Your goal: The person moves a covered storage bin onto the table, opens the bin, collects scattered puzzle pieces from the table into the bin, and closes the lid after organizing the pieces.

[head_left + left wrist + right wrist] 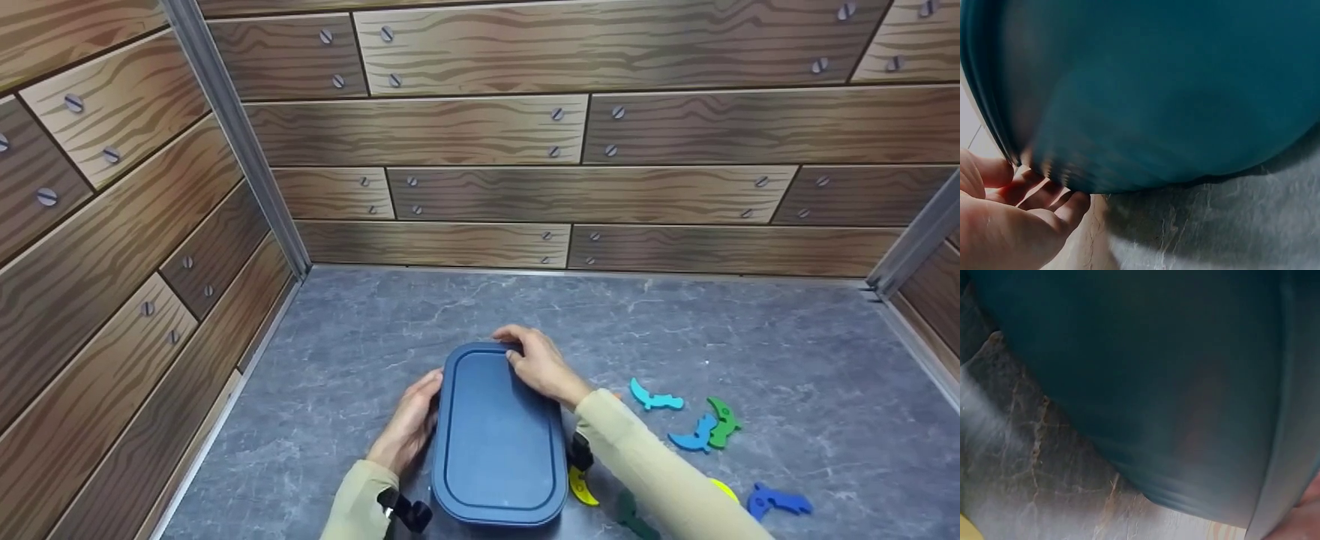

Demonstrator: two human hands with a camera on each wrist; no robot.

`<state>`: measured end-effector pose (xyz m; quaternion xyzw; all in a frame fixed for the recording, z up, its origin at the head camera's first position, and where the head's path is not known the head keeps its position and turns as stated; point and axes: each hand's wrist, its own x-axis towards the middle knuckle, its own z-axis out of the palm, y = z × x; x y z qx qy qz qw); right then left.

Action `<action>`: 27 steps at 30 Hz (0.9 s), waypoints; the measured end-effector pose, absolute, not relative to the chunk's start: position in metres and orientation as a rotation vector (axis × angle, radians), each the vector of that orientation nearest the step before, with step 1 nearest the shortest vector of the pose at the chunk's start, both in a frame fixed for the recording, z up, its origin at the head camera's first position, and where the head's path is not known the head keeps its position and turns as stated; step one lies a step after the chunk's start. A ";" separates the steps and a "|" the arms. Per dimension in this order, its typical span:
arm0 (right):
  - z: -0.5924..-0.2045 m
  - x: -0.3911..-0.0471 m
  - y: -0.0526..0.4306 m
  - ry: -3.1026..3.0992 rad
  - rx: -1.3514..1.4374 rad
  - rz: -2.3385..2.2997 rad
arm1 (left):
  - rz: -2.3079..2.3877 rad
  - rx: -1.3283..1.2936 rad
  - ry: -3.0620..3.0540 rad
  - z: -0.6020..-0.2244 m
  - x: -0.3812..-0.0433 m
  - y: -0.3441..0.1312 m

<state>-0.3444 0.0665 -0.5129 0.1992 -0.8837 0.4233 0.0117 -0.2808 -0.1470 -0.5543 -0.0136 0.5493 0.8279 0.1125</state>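
Note:
A blue lidded box (501, 435) stands lengthwise near the front, its flat grooved lid facing up. Along the left side, my left hand (411, 424) holds it; in the left wrist view its fingers (1075, 211) are bent against the blue wall (1157, 112), the thumb close to the rim. My right hand (541, 367) grips the far right corner, thumb on the lid and fingers over the far edge. Only a bit of that hand (1300, 517) shows in the right wrist view, beside the rim. What the box contains is hidden.
Right of the box lie flat curved pieces: turquoise (656, 396), green (724, 424), light blue (694, 435), dark blue (776, 501), yellow (582, 487) and dark green (634, 516). My right forearm partly covers another yellow piece (724, 489). Wood-patterned walls (480, 195) enclose the grey marbled surface (360, 330).

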 end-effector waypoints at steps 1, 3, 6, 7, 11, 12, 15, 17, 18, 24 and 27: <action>-0.513 -0.344 0.066 -2.749 0.625 1.323 | 2.436 -0.043 1.600 -0.554 -0.281 -0.147; -0.513 -0.344 0.066 -2.752 0.615 1.326 | 2.448 -0.053 1.578 -0.555 -0.281 -0.147; -0.512 -0.344 0.066 -2.747 0.615 1.333 | 2.462 -0.066 1.543 -0.556 -0.282 -0.148; -0.512 -0.343 0.066 -2.744 0.615 1.330 | 2.466 -0.071 1.532 -0.556 -0.282 -0.149; -0.513 -0.343 0.065 -2.735 0.617 1.317 | 2.492 -0.085 1.477 -0.557 -0.282 -0.150; -0.514 -0.344 0.065 -2.734 0.617 1.312 | 2.499 -0.086 1.466 -0.557 -0.282 -0.150; -0.514 -0.344 0.065 -2.730 0.620 1.312 | 2.513 -0.083 1.446 -0.558 -0.282 -0.150; -0.513 -0.344 0.065 -2.727 0.619 1.312 | 2.514 -0.091 1.445 -0.558 -0.282 -0.151; -0.513 -0.344 0.065 -2.725 0.617 1.308 | 2.508 -0.086 1.455 -0.559 -0.282 -0.151; -0.513 -0.343 0.065 -2.704 0.611 1.306 | 2.451 -0.098 1.552 -0.558 -0.280 -0.152; -0.512 -0.344 0.065 -2.701 0.609 1.322 | 2.425 -0.090 1.648 -0.557 -0.279 -0.152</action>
